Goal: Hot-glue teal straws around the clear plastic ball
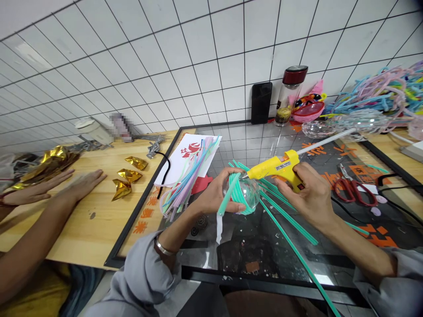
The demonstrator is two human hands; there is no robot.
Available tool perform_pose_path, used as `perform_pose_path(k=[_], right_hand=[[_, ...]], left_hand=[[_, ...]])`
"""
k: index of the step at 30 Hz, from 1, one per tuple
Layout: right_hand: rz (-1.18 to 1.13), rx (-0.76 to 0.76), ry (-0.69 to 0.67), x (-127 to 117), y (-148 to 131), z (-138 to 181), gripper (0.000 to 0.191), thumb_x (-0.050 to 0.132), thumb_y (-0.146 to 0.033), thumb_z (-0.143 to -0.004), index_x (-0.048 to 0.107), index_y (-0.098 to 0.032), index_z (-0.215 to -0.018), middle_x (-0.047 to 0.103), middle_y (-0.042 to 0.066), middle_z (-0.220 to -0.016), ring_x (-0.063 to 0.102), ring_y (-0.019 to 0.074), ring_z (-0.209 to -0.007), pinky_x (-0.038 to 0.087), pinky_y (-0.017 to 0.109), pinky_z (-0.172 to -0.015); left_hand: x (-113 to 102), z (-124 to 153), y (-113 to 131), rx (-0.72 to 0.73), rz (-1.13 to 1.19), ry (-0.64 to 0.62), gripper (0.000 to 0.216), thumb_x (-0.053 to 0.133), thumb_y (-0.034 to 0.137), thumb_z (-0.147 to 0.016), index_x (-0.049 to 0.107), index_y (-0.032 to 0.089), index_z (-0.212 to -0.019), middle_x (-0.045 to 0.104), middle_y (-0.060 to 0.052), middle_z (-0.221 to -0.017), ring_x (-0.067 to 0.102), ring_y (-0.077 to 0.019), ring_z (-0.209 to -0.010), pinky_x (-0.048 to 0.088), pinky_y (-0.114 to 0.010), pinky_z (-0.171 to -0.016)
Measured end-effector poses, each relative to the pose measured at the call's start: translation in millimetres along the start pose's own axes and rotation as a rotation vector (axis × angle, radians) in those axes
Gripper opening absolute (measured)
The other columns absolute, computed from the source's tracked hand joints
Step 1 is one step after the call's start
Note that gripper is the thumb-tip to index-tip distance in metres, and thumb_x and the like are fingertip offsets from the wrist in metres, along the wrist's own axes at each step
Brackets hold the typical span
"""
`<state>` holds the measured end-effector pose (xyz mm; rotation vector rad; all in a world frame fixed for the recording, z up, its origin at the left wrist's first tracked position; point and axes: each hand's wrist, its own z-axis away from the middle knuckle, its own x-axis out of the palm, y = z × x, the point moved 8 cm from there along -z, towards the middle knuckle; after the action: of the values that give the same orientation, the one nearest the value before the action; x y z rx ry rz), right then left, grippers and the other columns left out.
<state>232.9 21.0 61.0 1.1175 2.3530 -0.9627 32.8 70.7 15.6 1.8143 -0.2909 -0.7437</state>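
Observation:
My left hand [217, 192] is closed around a clear plastic ball [253, 193] partly wound with green pipe cleaner [236, 193]. A loose end of the green strip points down past my fingers, with a whitish strip hanging below it. In my right hand [309, 189] is a yellow glue gun [276, 169], held by its handle. Its nozzle meets the green winding near the top of the ball. A long glue stick [325, 141] sticks out of the gun's back. More green pipe cleaners [291, 215] lie behind and below the ball.
Red-handled scissors [355, 192] lie at the right. Pastel pipe cleaners [190, 176] rest on white paper [170, 165]. A phone [261, 103] and a glass bottle [287, 99] stand by the wall. Gold folded pieces [129, 176] lie near another person's hands [82, 185].

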Motion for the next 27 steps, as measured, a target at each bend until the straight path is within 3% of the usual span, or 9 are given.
perform_pose_path(k=[27], right_hand=[[-0.007, -0.037, -0.017, 0.1, 1.0, 1.5, 0.027, 0.063, -0.033, -0.089, 0.042, -0.024, -0.073, 0.044, -0.003, -0.067, 0.041, 0.0129, -0.059, 0.030, 0.030, -0.054]], left_hand=[[-0.8, 0.4, 0.8, -0.008, 0.001, -0.008, 0.080, 0.087, 0.039, -0.059, 0.048, 0.023, -0.127, 0.054, -0.011, -0.133, 0.053, -0.0322, -0.123, 0.042, -0.046, -0.105]])
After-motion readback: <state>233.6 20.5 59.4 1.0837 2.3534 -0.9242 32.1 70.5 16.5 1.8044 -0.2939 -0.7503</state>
